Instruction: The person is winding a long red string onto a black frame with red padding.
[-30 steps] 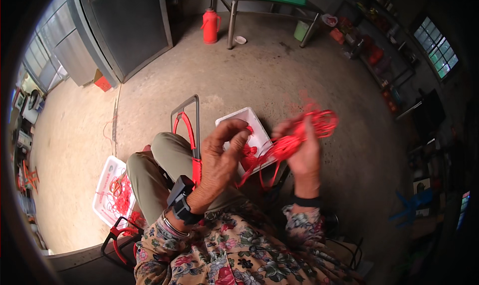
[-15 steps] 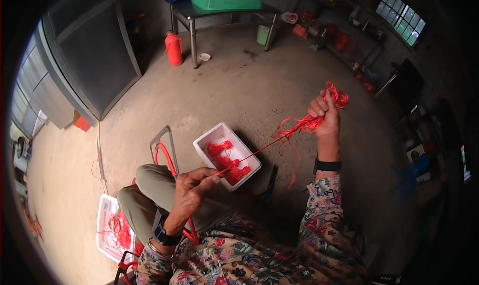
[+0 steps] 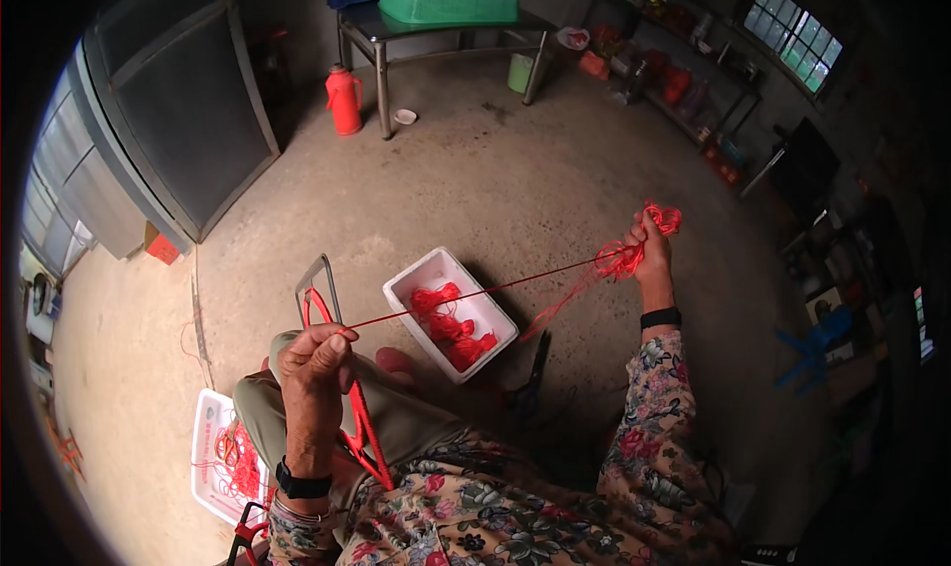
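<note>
My right hand (image 3: 651, 257), raised on the right, is closed round a looped bundle of thin red cord (image 3: 620, 260), with loops sticking out above the fist and loose strands hanging below. A single strand runs taut from it to my left hand (image 3: 315, 366), which pinches it between thumb and fingertips. Under the strand stands a white foam box (image 3: 399, 294) holding several bundles of red cord (image 3: 459, 340). Close to my left hand, a grey metal frame (image 3: 327, 274) partly wrapped in red rises by my knee; its lower part is partly hidden by my hand.
A white plastic tray (image 3: 207, 437) with tangled red cord lies on the floor at lower left. Farther off stand a red thermos flask (image 3: 344, 101), a metal table (image 3: 382, 91) with a green basin (image 3: 451, 3), and a light-green bin (image 3: 520, 73). Shelves (image 3: 684, 120) line the right wall.
My left hand has moved left, away from the foam box, so the taut strand is longer. My right hand has dropped slightly with the bundle still in it.
</note>
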`<action>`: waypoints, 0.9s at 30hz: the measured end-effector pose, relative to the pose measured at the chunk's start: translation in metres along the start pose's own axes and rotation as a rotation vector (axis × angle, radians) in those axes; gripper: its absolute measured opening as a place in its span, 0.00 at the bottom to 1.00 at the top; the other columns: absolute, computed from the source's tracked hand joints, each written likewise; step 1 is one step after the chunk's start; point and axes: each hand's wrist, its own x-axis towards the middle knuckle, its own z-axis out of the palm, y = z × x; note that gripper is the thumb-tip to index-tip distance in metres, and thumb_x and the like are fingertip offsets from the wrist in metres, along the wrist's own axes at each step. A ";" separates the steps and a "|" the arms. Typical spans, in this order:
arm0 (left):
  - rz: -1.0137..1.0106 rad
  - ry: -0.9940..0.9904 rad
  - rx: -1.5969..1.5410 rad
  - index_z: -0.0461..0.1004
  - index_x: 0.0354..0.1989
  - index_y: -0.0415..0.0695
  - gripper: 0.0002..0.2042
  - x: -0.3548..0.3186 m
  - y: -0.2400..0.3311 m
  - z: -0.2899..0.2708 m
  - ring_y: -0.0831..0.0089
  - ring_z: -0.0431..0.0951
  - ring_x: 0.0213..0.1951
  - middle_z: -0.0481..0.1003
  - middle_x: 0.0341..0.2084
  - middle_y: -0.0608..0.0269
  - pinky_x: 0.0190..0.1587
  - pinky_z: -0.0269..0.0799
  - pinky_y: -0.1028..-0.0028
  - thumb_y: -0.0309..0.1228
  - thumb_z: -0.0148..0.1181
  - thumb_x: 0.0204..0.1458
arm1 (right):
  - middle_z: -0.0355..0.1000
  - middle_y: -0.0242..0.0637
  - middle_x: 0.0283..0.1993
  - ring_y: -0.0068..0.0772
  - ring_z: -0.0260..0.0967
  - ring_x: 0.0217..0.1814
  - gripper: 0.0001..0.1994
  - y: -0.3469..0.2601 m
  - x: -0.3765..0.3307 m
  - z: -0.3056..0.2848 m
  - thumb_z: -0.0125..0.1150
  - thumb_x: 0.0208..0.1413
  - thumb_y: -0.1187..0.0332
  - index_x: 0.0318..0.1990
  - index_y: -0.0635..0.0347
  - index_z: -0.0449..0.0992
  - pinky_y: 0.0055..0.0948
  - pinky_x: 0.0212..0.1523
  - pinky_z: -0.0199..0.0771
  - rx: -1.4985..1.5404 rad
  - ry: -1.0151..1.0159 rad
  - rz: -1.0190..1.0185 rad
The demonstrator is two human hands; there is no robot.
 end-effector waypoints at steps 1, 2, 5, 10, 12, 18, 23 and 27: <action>0.024 0.022 -0.037 0.75 0.33 0.35 0.10 -0.001 -0.001 -0.002 0.82 0.63 0.15 0.69 0.15 0.69 0.19 0.56 0.82 0.31 0.61 0.52 | 0.57 0.22 0.18 0.21 0.54 0.19 0.12 0.000 -0.001 0.002 0.59 0.56 0.57 0.34 0.54 0.70 0.22 0.21 0.54 -0.122 0.088 -0.019; 0.026 0.006 -0.045 0.75 0.33 0.35 0.10 -0.003 0.002 -0.002 0.81 0.62 0.14 0.70 0.17 0.68 0.19 0.56 0.81 0.31 0.60 0.52 | 0.57 0.23 0.18 0.21 0.55 0.20 0.12 0.000 -0.003 0.004 0.59 0.57 0.57 0.34 0.55 0.70 0.23 0.20 0.55 -0.244 0.175 -0.039; 0.046 -0.041 -0.081 0.75 0.33 0.35 0.09 -0.006 -0.001 -0.005 0.80 0.64 0.16 0.71 0.17 0.65 0.22 0.59 0.80 0.30 0.60 0.52 | 0.57 0.23 0.18 0.22 0.56 0.19 0.11 -0.015 0.010 -0.050 0.57 0.57 0.58 0.35 0.56 0.70 0.22 0.19 0.55 -0.088 0.276 -0.021; 0.116 0.009 -0.221 0.76 0.32 0.35 0.08 -0.011 0.002 -0.015 0.73 0.73 0.25 0.74 0.23 0.59 0.31 0.69 0.75 0.29 0.60 0.52 | 0.67 0.30 0.28 0.25 0.64 0.26 0.06 0.012 0.002 -0.115 0.54 0.57 0.66 0.36 0.58 0.72 0.26 0.27 0.68 -0.515 0.420 -0.255; 0.105 -0.124 0.045 0.77 0.32 0.36 0.06 -0.018 0.008 -0.009 0.65 0.76 0.37 0.76 0.31 0.56 0.43 0.71 0.68 0.26 0.62 0.48 | 0.68 0.31 0.31 0.27 0.66 0.29 0.04 0.025 -0.006 -0.159 0.54 0.56 0.68 0.35 0.56 0.71 0.27 0.29 0.70 -0.544 0.388 -0.386; 0.448 -0.006 0.571 0.72 0.49 0.38 0.19 -0.031 0.031 0.008 0.62 0.69 0.53 0.72 0.49 0.53 0.56 0.62 0.68 0.28 0.63 0.47 | 0.61 0.25 0.24 0.24 0.62 0.23 0.09 0.031 -0.001 -0.154 0.58 0.52 0.68 0.25 0.50 0.64 0.27 0.23 0.65 -0.099 0.541 -0.188; 0.071 0.416 0.176 0.74 0.39 0.34 0.08 -0.050 -0.012 -0.044 0.77 0.73 0.36 0.76 0.30 0.63 0.43 0.67 0.78 0.26 0.56 0.55 | 0.56 0.22 0.18 0.19 0.56 0.17 0.09 0.067 -0.013 -0.029 0.60 0.51 0.65 0.29 0.50 0.63 0.25 0.19 0.63 -0.316 0.145 0.327; -0.177 0.354 -0.004 0.73 0.44 0.33 0.11 -0.056 -0.038 -0.041 0.77 0.75 0.37 0.77 0.34 0.59 0.44 0.68 0.80 0.27 0.55 0.56 | 0.52 0.20 0.18 0.13 0.49 0.15 0.08 0.119 -0.072 0.058 0.60 0.53 0.65 0.37 0.53 0.69 0.17 0.14 0.52 -0.134 -0.201 0.609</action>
